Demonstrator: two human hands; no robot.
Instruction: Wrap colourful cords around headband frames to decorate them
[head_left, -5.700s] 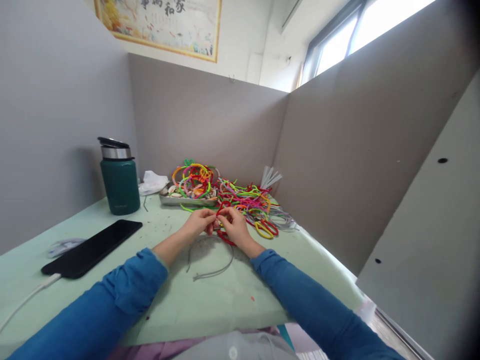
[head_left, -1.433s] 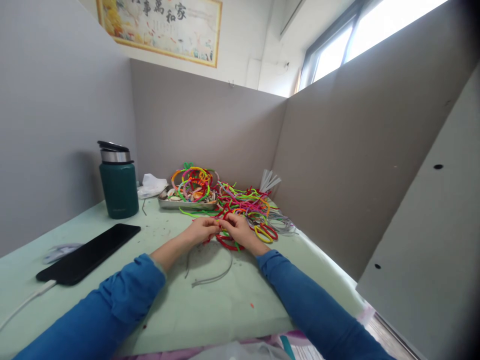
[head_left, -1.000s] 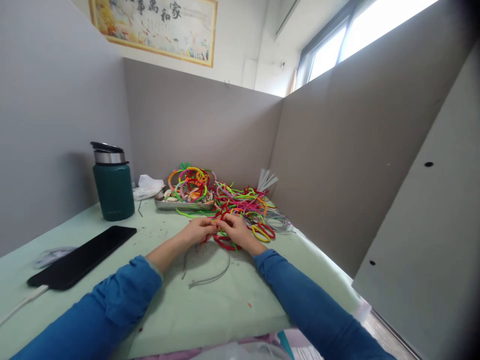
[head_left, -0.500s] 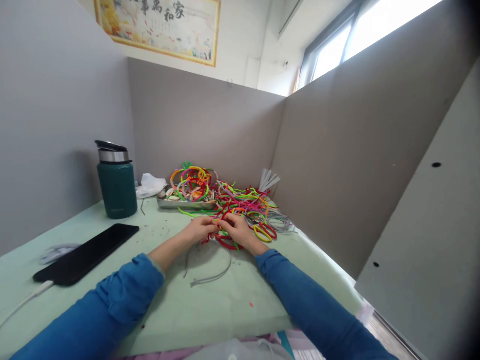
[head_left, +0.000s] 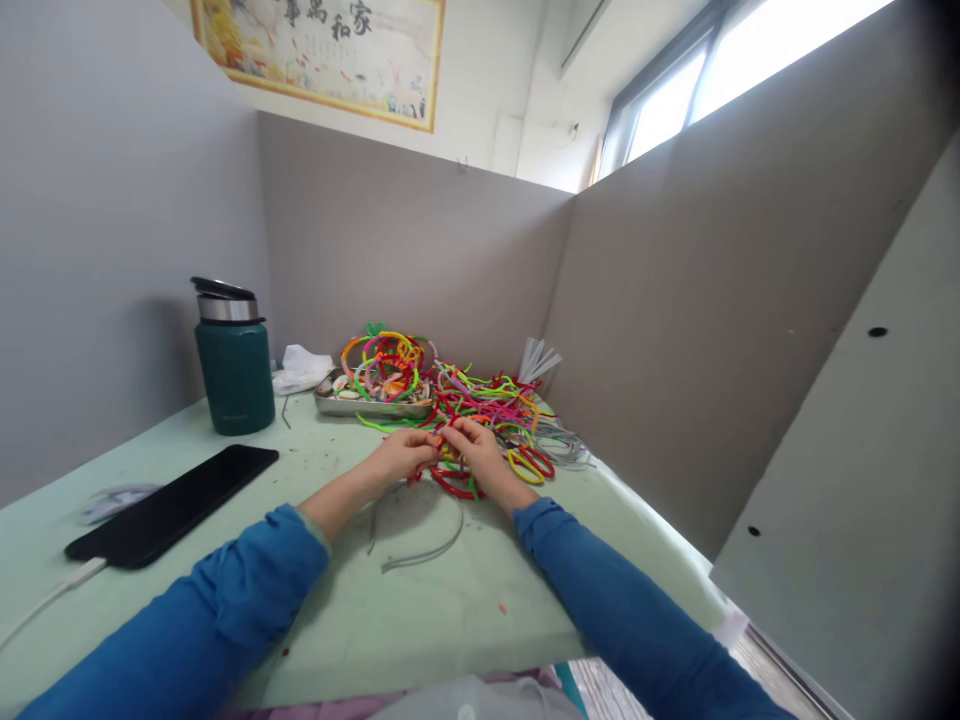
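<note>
My left hand [head_left: 407, 455] and my right hand [head_left: 478, 457] meet over the middle of the table, fingertips pinched together. Between them is a piece of coloured fuzzy stem, a pipe cleaner by its look, mostly hidden by the fingers. Red pipe cleaner loops [head_left: 452, 484] lie just beneath the hands. Closer to me rests a thin grey headband [head_left: 431, 552], its two ends apart. Past the fingers spreads a tangled pile of bright pipe cleaners [head_left: 487, 400]. Red and yellow loops [head_left: 531, 465] lie to the right of my right hand.
A metal tray [head_left: 367, 408] holds shells and colourful wrapped hoops [head_left: 382, 362]. On the left stand a green bottle [head_left: 235, 375] and a black phone [head_left: 176, 505] on a cable. White strips [head_left: 538, 360] and grey bands [head_left: 562, 443] lie at the right. Grey partitions [head_left: 412, 220] enclose the table.
My right hand's fingers have shifted slightly upward at the pinch. Both hands stay close together in nearly the same place, and the headband has not moved.
</note>
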